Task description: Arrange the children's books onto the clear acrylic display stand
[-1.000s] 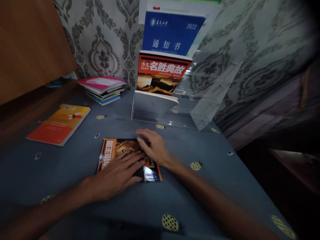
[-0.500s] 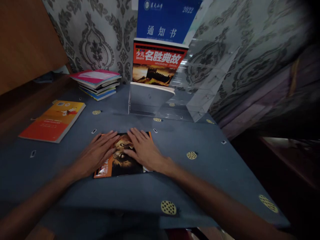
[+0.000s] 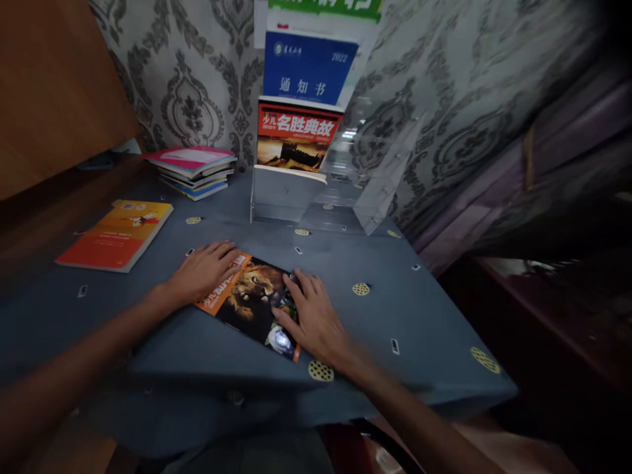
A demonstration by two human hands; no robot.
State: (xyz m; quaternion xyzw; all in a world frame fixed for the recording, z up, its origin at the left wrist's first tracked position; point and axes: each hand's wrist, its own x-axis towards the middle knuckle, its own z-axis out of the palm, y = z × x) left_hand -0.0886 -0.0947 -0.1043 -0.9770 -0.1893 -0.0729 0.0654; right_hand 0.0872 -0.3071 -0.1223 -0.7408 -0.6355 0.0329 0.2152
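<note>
A book with a lion on its dark cover and an orange title strip (image 3: 254, 296) lies flat and slantwise on the table. On its left end rests my left hand (image 3: 205, 270), fingers stretched out over the orange strip. My right hand (image 3: 316, 319) lies over the right end, its fingers spread and the thumb on the cover. Neither hand is wrapped round the book. Beyond them, a clear acrylic rack (image 3: 382, 197) holds a red book with a fortress picture (image 3: 296, 135) and a blue booklet (image 3: 309, 66) above it.
An orange-red book (image 3: 116, 237) lies at the left of the table. Behind it is a stack of books (image 3: 195, 174) with a pink one on top. The blue tablecloth (image 3: 424, 349) ends at a front edge close to my arms. A patterned curtain (image 3: 192, 99) hangs behind.
The lion book has turned clockwise, its right end now nearer me. My right hand has moved right and nearer. My view has tilted up, showing more of the rack.
</note>
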